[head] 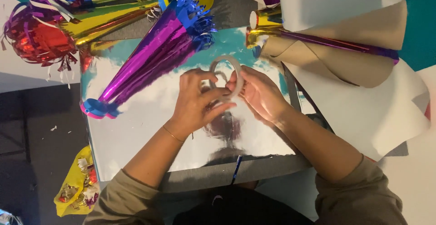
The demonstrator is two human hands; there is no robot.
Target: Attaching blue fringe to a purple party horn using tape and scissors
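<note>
Centrally, over silver sheet (150,129): tape roll (225,78) pinched between both hands, standing on edge, ring facing the camera, upper arc clear above the fingers, lower arc hidden among them. Left hand (195,102) closing on the roll's lower left, thumb and fingers curled to its rim, wrist angled up from lower left with a thin bracelet (172,134) showing. Right hand (259,93) gripping the roll's right rim, fingertips pressed to its inner and outer faces, palm turned leftward, forearm running down to lower right. Both equally near; neither clearly leading. Whether a loose tape end lies under the left fingers, impossible to tell. Purple foil cone (150,57) lying just left, long axis slanting from lower left to upper right, apart from the hands. Brown paper (345,61) curling at right; red fringe (38,38) well apart at upper left.
</note>
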